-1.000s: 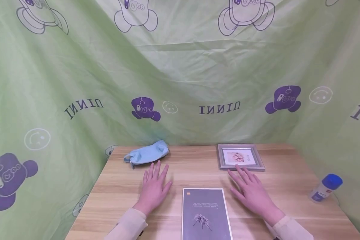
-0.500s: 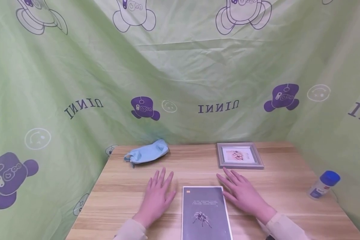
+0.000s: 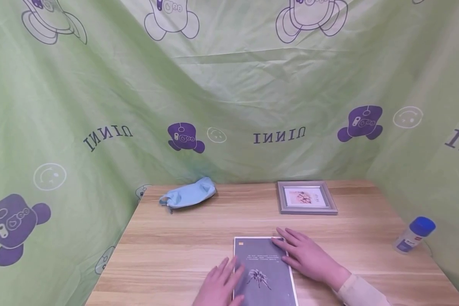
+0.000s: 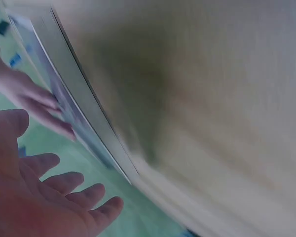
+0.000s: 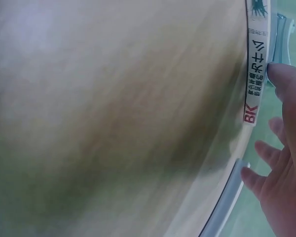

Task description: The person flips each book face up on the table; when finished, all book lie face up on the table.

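A thick grey book (image 3: 264,272) with a spider on its cover lies flat near the front of the table, its top edge white. My left hand (image 3: 219,284) hangs over its left edge, fingers spread and relaxed. On the other side my right hand (image 3: 313,259) reaches across the right edge, fingertips over the upper right corner of the cover. The right wrist view shows the book's printed spine (image 5: 256,64) beside the right thumb. In the left wrist view, the page edges (image 4: 84,94) face the left palm (image 4: 34,192), which grips nothing.
A light blue pencil case (image 3: 189,194) lies at the back left of the wooden table (image 3: 168,250). A silver picture frame (image 3: 307,198) lies flat at the back right. Toward the right edge stands a blue-capped bottle (image 3: 414,235). Green printed cloth (image 3: 229,93) hangs behind.
Both hands have come in and down toward the book from either side of it. The left has moved to its left edge, the right onto its upper right corner. The book stays put.
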`<state>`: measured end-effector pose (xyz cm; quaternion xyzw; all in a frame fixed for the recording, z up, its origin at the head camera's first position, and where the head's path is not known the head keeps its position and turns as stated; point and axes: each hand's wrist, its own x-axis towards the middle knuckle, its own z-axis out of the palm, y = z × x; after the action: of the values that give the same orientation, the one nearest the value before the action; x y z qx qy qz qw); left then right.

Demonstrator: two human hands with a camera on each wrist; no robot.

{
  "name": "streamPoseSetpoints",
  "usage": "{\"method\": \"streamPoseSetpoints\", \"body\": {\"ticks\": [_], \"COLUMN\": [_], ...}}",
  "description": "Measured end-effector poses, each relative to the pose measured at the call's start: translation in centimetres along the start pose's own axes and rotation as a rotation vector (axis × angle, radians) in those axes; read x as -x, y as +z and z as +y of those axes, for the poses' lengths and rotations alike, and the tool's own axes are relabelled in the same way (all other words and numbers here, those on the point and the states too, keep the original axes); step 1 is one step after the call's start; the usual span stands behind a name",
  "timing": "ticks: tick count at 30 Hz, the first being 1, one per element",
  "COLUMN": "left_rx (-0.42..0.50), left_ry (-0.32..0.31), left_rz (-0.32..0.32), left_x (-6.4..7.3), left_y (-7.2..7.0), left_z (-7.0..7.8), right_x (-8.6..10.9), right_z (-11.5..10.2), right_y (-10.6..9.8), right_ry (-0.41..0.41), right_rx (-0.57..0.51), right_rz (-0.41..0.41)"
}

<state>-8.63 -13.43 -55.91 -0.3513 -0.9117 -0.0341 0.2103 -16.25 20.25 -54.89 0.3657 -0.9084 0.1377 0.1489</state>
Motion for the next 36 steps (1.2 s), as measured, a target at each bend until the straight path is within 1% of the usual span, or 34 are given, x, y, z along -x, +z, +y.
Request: {"method": "streamPoseSetpoints", "body": {"ticks": [2, 4, 7, 11, 14, 17, 20, 24, 26, 30, 33, 35, 36], "left_rx": [-0.027, -0.039, -0.053, -0.140, -0.181, -0.188, -0.189, -0.182, -0.180, -0.152, -0.116, -0.096, -0.094], "left_ry": [0.032, 0.054, 0.087, 0.176, 0.236, 0.256, 0.260, 0.273, 0.275, 0.299, 0.313, 0.299, 0.309], "left_rz": [0.028, 0.074, 0.132, 0.227, 0.257, 0.253, 0.225, 0.206, 0.213, 0.240, 0.203, 0.179, 0.186], "left_x": [0.8, 1.4, 2.3, 3.4, 3.9, 4.2, 4.5, 4.9, 5.0, 5.1, 5.2, 5.3, 5.2], "left_y": [0.9, 1.8, 3.3, 5.1, 5.8, 6.1, 6.4, 7.3, 7.8, 8.5, 8.7, 8.9, 9.2], "left_z": [1.0, 2.0, 3.0, 3.3, 3.0, 2.7, 2.7, 2.9, 2.9, 2.7, 2.8, 3.2, 3.3], "right_x": [0.1, 0.2, 0.3, 0.3, 0.2, 0.1, 0.0, -0.1, -0.1, -0.3, -0.3, -0.3, -0.3], "right_z": [0.0, 0.1, 0.1, 0.3, 0.3, 0.2, 0.1, 0.2, 0.2, 0.4, 0.5, 0.6, 0.6], "right_y": [0.1, 0.3, 0.3, 0.4, 0.5, 0.4, 0.4, 0.4, 0.4, 0.4, 0.4, 0.4, 0.4], "right_ry": [-0.011, -0.021, -0.052, -0.116, -0.141, -0.119, -0.079, -0.052, -0.054, -0.065, -0.081, -0.092, -0.098], "right_rx": [-0.015, -0.023, -0.037, -0.025, -0.014, -0.029, -0.050, -0.066, -0.069, -0.077, -0.076, -0.075, -0.074], "right_rz": [-0.003, -0.005, 0.003, 0.026, 0.032, 0.015, -0.020, -0.051, -0.051, -0.043, -0.039, -0.035, -0.033]}}
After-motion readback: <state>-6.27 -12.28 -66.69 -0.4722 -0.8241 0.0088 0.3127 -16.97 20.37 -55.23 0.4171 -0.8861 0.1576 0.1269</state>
